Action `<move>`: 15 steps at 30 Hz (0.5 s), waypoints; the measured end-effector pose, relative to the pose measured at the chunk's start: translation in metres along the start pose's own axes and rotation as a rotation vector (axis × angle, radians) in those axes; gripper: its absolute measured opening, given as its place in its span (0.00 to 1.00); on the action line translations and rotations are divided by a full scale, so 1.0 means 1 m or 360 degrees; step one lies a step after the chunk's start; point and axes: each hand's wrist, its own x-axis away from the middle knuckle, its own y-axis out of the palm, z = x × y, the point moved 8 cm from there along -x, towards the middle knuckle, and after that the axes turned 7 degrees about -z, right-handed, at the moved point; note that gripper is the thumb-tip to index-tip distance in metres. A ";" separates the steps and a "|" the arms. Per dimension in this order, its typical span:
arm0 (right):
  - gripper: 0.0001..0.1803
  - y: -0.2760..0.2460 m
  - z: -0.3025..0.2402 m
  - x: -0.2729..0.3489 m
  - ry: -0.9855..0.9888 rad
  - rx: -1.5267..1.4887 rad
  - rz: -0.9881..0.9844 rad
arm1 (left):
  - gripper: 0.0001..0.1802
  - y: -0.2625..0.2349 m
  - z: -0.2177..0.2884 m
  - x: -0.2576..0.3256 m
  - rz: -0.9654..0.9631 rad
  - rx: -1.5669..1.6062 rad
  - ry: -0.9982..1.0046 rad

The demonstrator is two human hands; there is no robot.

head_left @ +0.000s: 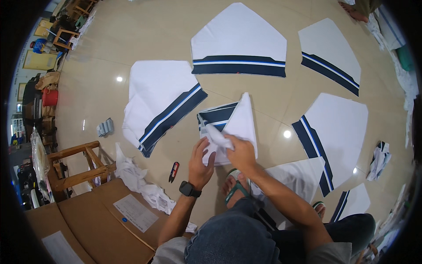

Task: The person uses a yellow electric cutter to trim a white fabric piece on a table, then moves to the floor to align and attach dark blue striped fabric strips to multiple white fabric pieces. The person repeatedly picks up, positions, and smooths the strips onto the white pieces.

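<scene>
One rolled white flap is pinched in our right hand over the panel stack on the floor, left hand loosely spread at the stack's left edge; we're likely mid-fold, next move calling for smoothing flat.

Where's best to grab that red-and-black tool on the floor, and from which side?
Probably by the red middle of the red-and-black tool, pinched across its long sides from above. Come from its right, where the left hand is. It lies slim on the floor, its narrow dark tip nearest the wearer's side, so avoid that.
</scene>
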 end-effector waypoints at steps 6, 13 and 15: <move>0.13 -0.061 0.048 0.010 0.0382 -0.0871 0.0453 | 0.35 0.056 -0.021 -0.020 -0.0213 -0.0441 0.0248; 0.18 -0.139 0.100 0.042 0.0537 -0.0619 0.0527 | 0.41 0.090 -0.034 -0.044 -0.0479 -0.0996 0.0169; 0.19 -0.147 0.133 0.056 0.0693 -0.0625 0.0491 | 0.43 0.091 -0.038 -0.042 -0.0482 -0.1019 0.0141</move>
